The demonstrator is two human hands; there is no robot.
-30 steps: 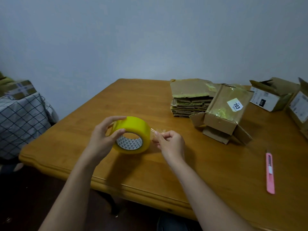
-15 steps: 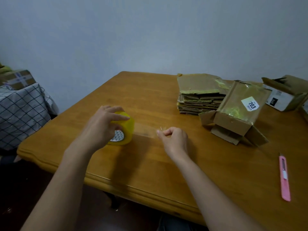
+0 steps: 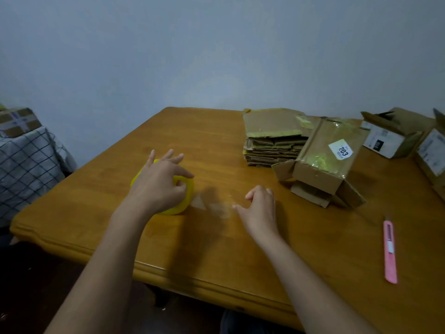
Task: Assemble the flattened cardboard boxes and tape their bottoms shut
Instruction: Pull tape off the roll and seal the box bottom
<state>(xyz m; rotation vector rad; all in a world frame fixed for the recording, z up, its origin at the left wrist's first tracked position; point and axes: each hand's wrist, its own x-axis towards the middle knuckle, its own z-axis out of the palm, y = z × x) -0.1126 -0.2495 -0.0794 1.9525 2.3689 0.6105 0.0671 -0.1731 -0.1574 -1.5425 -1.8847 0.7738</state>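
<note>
My left hand (image 3: 156, 186) rests on top of the yellow tape roll (image 3: 186, 201), which stands on the wooden table (image 3: 216, 249). The thumb hooks into the roll's core and the other fingers spread. A clear tape strip (image 3: 216, 208) runs low over the table from the roll to my right hand (image 3: 261, 209). That hand's thumb tip is at the strip's end, apart from the loosely curled fingers. A stack of flattened cardboard boxes (image 3: 272, 141) sits at the back. An assembled box with a "203" label (image 3: 322, 165) leans against the stack, flaps spread.
A pink utility knife (image 3: 390, 251) lies at the right of the table. Two open labelled boxes (image 3: 390, 136) (image 3: 431, 155) stand at the far right. Left of the table, a checked cloth (image 3: 24, 165) carries a taped box (image 3: 16, 121).
The roll came down from the air onto the table under my left hand. A strip was pulled out to the right, and my right hand's pinch on its end has opened.
</note>
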